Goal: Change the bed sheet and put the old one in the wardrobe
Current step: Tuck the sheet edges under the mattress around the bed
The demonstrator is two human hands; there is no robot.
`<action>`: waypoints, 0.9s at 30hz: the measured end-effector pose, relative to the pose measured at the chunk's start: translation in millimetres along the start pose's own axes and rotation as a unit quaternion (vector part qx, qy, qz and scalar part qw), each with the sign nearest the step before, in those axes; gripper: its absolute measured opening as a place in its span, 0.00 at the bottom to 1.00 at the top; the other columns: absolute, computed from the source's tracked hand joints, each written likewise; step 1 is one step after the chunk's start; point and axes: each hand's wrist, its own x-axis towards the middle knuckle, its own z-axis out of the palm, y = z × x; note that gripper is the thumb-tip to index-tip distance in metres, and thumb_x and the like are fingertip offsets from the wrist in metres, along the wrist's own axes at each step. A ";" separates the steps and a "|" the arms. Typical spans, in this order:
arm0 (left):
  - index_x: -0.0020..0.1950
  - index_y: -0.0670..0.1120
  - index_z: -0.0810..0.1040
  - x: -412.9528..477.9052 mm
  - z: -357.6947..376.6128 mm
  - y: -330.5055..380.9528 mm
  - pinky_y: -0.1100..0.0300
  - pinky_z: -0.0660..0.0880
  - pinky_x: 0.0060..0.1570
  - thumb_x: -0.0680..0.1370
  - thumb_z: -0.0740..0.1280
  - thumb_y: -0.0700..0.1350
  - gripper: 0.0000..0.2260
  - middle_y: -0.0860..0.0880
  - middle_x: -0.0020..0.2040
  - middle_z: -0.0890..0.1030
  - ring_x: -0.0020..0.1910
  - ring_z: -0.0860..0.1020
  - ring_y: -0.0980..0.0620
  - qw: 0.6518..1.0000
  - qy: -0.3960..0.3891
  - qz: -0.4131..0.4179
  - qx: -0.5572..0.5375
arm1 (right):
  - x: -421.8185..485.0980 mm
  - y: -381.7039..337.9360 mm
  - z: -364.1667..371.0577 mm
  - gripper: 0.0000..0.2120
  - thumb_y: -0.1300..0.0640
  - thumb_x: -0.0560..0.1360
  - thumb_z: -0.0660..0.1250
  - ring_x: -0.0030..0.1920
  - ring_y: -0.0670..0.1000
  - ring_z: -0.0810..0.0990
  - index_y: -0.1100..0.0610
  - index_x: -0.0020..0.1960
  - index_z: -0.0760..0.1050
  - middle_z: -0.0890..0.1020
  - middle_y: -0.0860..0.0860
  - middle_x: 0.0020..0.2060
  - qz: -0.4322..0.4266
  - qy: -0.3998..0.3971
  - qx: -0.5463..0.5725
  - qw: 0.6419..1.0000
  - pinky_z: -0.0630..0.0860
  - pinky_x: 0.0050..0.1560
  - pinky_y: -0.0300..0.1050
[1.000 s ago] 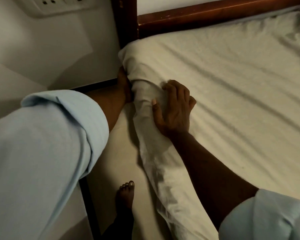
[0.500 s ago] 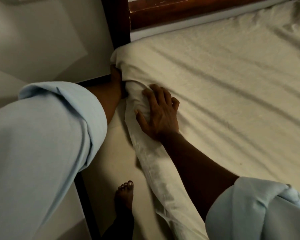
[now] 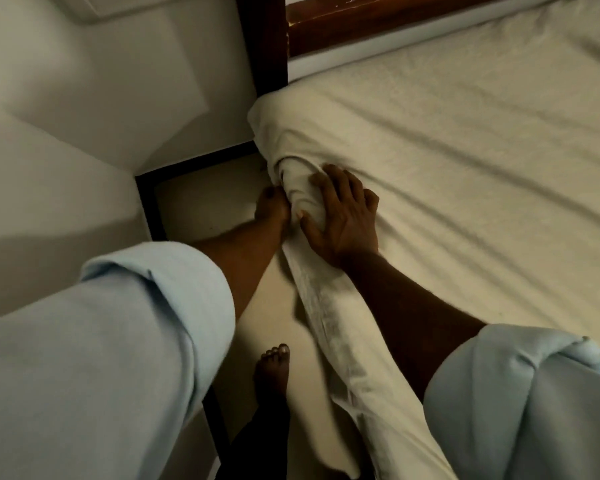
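Cream bed sheet [image 3: 465, 161] spread over the mattress, wrinkled in long diagonal creases, with its side edge hanging loose down the bed's flank toward the floor [image 3: 201, 209]. Gathered into a bunched fold at the top-left mattress corner, just beside the dark wooden bedpost [image 3: 262, 39] and headboard rail [image 3: 378, 19].

Right hand [image 3: 343, 223] laid palm-down on the mattress edge at that corner, fingers spread and curled over the bunched fold, thumb pressed against its outer side. Clamped on the sheet.

Left hand [image 3: 271, 206] reaching down alongside the mattress, touching the same bunch from the outer side, directly opposite the right thumb. Fingers mostly hidden behind the cloth; grip state not determinable. Both hands close together, with only the fold between them.

Light blue rolled sleeves [image 3: 118, 341] on both forearms. One bare foot [image 3: 272, 368] planted on the floor near the hanging sheet edge. White wall [image 3: 84, 98] and dark skirting at left.
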 end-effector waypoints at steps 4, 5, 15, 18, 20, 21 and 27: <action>0.66 0.44 0.78 -97.5 -20.8 -49.1 0.54 0.78 0.47 0.82 0.62 0.54 0.18 0.44 0.60 0.82 0.53 0.80 0.44 0.992 -0.101 -0.082 -0.003 | -22.1 5.7 -1.1 0.35 0.34 0.78 0.60 0.81 0.55 0.55 0.47 0.80 0.60 0.59 0.51 0.81 0.001 -0.035 0.005 0.999 0.57 0.76 0.57; 0.67 0.44 0.77 -104.5 -24.1 -60.5 0.54 0.77 0.45 0.83 0.61 0.55 0.19 0.45 0.62 0.81 0.54 0.80 0.46 0.989 -0.111 -0.093 -0.009 | -27.2 7.9 -1.1 0.35 0.34 0.78 0.59 0.81 0.55 0.53 0.47 0.80 0.59 0.58 0.51 0.81 0.000 -0.038 0.006 0.999 0.56 0.76 0.57; 0.66 0.45 0.80 -114.2 -17.7 -76.3 0.42 0.78 0.60 0.60 0.60 0.83 0.51 0.41 0.59 0.84 0.59 0.82 0.39 0.963 -0.177 -0.141 -0.147 | -126.4 18.6 -16.3 0.33 0.36 0.80 0.58 0.81 0.55 0.54 0.50 0.80 0.60 0.59 0.53 0.80 0.056 -0.020 -0.002 0.998 0.58 0.75 0.57; 0.66 0.46 0.80 -125.7 -14.5 -83.6 0.48 0.81 0.52 0.70 0.56 0.79 0.43 0.41 0.57 0.84 0.55 0.83 0.41 0.961 -0.178 -0.125 -0.172 | -164.6 25.6 -17.0 0.34 0.37 0.78 0.61 0.81 0.56 0.56 0.50 0.80 0.62 0.61 0.54 0.80 0.016 -0.013 -0.008 1.000 0.58 0.73 0.58; 0.68 0.47 0.79 -129.4 -19.0 -95.9 0.45 0.79 0.57 0.73 0.56 0.77 0.40 0.42 0.59 0.83 0.58 0.81 0.41 0.953 -0.184 -0.127 -0.204 | -186.6 28.8 -11.1 0.35 0.36 0.78 0.62 0.81 0.56 0.54 0.49 0.80 0.62 0.60 0.54 0.80 -0.019 -0.038 -0.014 0.999 0.58 0.74 0.59; 0.68 0.47 0.79 -131.4 -18.6 -97.5 0.43 0.77 0.60 0.73 0.56 0.76 0.39 0.42 0.60 0.83 0.60 0.81 0.40 0.953 -0.187 -0.125 -0.205 | -192.2 31.5 -10.5 0.36 0.36 0.78 0.62 0.81 0.55 0.53 0.49 0.81 0.60 0.59 0.54 0.81 -0.021 -0.050 -0.027 0.998 0.56 0.75 0.59; 0.67 0.46 0.78 -140.0 -18.5 -95.2 0.49 0.79 0.51 0.77 0.56 0.73 0.35 0.42 0.60 0.83 0.55 0.82 0.42 0.978 -0.154 -0.092 -0.107 | -200.3 32.2 -3.7 0.36 0.34 0.78 0.59 0.82 0.54 0.51 0.46 0.82 0.56 0.56 0.53 0.82 -0.004 -0.066 -0.052 0.996 0.53 0.77 0.59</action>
